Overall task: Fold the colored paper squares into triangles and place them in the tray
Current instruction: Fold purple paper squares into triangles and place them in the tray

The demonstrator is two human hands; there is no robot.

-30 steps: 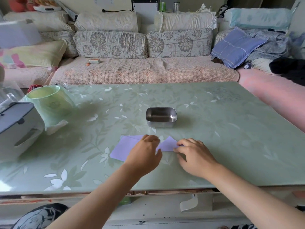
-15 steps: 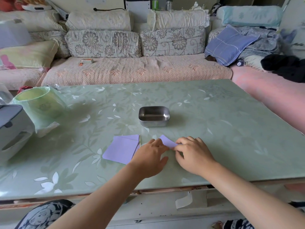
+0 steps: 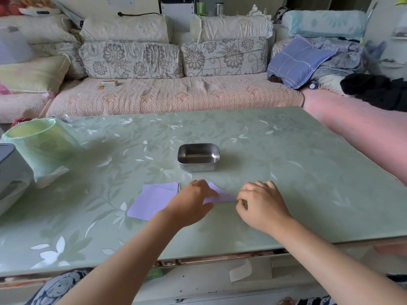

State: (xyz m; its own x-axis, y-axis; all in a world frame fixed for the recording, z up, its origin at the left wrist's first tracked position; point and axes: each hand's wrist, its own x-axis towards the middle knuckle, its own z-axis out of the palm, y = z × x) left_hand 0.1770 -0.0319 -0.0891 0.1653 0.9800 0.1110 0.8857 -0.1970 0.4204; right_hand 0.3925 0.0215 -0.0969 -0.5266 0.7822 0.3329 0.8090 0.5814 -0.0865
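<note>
Right between fingers (image 3: 241, 195) lies purple paper (image 3: 224, 195).

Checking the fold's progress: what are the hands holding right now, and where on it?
The folded purple paper: right hand pinches its right corner, left hand presses its left part.

Table (image 3: 308, 172) under the hands was pale green, glossy, with a white flower print. Past the left hand (image 3: 191, 205) and right hand (image 3: 262, 208) stood a long sofa (image 3: 176, 97), pinkish quilted seat, floral back cushions (image 3: 132, 60). Far beyond the right hand lay a blue checked pillow (image 3: 297, 60) and a black garment (image 3: 374, 91). Far left of the left hand, a yellow pillow (image 3: 33, 73). Soft, even daylight.
</note>
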